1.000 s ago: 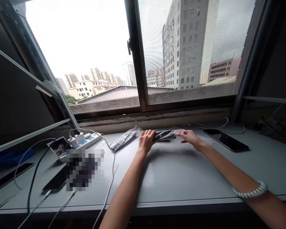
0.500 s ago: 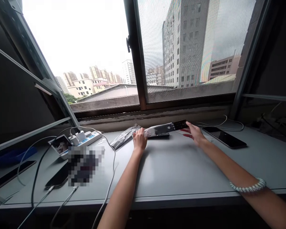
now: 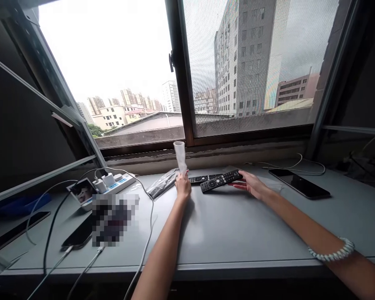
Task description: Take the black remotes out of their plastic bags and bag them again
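A black remote control (image 3: 221, 181) is gripped at its right end by my right hand (image 3: 250, 183), tilted just above the desk. My left hand (image 3: 183, 186) is closed around the lower end of a translucent plastic sleeve (image 3: 180, 154), which stands up from my fist with its mouth open. Behind the held remote, a second black remote (image 3: 203, 179) lies on the desk, partly covered by the first one. Left of my left hand lies a dark item in clear plastic wrapping (image 3: 163, 185).
A tablet-like dark device (image 3: 300, 183) lies at the right, a white cable behind it. On the left are a power strip (image 3: 120, 183) with plugs, a phone (image 3: 78, 231), a blurred-out patch and several cables over the desk (image 3: 237, 233). A window stands behind.
The remote has come out of its plastic sleeve. My left hand now holds the sleeve upright, and the bare remote in my right hand has tilted, its left end lower.
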A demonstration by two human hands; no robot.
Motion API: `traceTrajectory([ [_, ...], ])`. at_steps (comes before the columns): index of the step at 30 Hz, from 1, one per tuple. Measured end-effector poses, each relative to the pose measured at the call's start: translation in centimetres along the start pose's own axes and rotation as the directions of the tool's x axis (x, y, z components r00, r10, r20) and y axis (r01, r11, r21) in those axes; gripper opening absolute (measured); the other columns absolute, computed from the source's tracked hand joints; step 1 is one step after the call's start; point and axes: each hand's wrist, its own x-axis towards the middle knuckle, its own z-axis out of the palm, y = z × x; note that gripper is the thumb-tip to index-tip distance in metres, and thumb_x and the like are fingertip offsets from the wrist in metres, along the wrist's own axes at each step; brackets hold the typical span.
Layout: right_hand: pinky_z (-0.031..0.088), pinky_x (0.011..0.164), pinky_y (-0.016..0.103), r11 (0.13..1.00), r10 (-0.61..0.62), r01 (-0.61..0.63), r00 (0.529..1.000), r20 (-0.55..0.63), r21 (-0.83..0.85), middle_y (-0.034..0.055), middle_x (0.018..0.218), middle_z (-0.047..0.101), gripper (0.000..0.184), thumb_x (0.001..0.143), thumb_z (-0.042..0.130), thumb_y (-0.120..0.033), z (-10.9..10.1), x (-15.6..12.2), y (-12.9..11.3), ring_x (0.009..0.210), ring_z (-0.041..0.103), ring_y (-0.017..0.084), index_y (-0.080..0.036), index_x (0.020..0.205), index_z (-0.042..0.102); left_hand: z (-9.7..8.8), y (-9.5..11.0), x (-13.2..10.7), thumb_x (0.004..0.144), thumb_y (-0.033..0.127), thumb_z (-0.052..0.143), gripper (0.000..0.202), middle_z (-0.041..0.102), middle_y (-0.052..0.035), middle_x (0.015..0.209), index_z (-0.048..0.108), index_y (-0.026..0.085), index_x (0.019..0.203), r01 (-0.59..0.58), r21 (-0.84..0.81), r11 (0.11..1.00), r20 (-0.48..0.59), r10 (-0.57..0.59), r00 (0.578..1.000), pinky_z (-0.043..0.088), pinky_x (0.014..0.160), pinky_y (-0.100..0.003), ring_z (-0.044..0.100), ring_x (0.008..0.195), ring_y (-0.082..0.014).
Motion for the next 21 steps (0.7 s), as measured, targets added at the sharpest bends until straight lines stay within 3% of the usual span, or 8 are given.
traceTrajectory([
  [3,0.058,0.063,0.025,0.999,0.024,-0.021,0.996,0.089,-0.037,0.0097,0.109,0.063,0.02,0.081,0.056,-0.024,0.5,-0.5,0.2,0.073,0.069,0.018,-0.018,0.1,0.052,0.3,0.6,-0.2,0.094,0.027,0.02,0.044,0.06,-0.0066,0.118,0.059,0.022,0.114,0.023,-0.063,0.998,0.114,-0.016,0.993,0.044,0.087,-0.032,0.056,0.106,-0.019],
  [7,0.058,0.063,0.022,0.989,0.049,-0.03,0.991,0.128,-0.141,0.0094,0.105,0.066,0.032,0.071,0.066,-0.012,0.7,-0.9,0.7,0.076,0.069,0.018,-0.016,0.102,0.057,0.6,1.1,-0.5,0.094,0.03,0.023,0.043,0.062,-0.0058,0.115,0.062,0.021,0.109,-0.072,-0.078,0.994,0.278,0.091,0.956,0.043,0.09,-0.03,0.056,0.106,-0.018],
  [13,0.057,0.058,0.021,0.939,-0.058,0.096,0.991,0.123,-0.331,0.009,0.096,0.07,0.042,0.066,0.072,-0.012,0.7,-1.2,0.7,0.074,0.068,0.017,-0.014,0.107,0.062,0.5,2.1,-1.3,0.093,0.023,0.024,0.042,0.057,-0.0104,0.121,0.059,0.015,0.114,-0.179,0.004,0.984,0.373,0.165,0.913,0.038,0.096,-0.034,0.05,0.114,-0.0215],
  [18,0.055,0.05,0.019,0.897,-0.089,0.124,0.991,0.102,-0.423,0.0108,0.088,0.071,0.048,0.067,0.073,-0.019,0.7,-1.0,0.9,0.073,0.068,0.018,-0.01,0.113,0.061,0.0,2.9,-1.6,0.09,0.019,0.03,0.04,0.042,-0.0096,0.139,0.048,0.018,0.125,-0.134,0.101,0.986,0.374,0.087,0.923,0.03,0.103,-0.041,0.032,0.13,-0.0255],
  [21,0.054,0.046,0.021,0.886,-0.137,0.16,0.987,0.085,-0.436,0.014,0.108,0.066,0.067,0.066,0.074,-0.024,0.7,-0.8,1.3,0.069,0.068,0.018,-0.012,0.127,0.05,-0.7,2.9,-1.1,0.091,0.019,0.029,0.04,0.044,-0.0087,0.136,0.046,0.021,0.127,-0.091,0.104,0.99,0.203,0.069,0.977,0.032,0.1,-0.042,0.04,0.123,-0.0242],
])
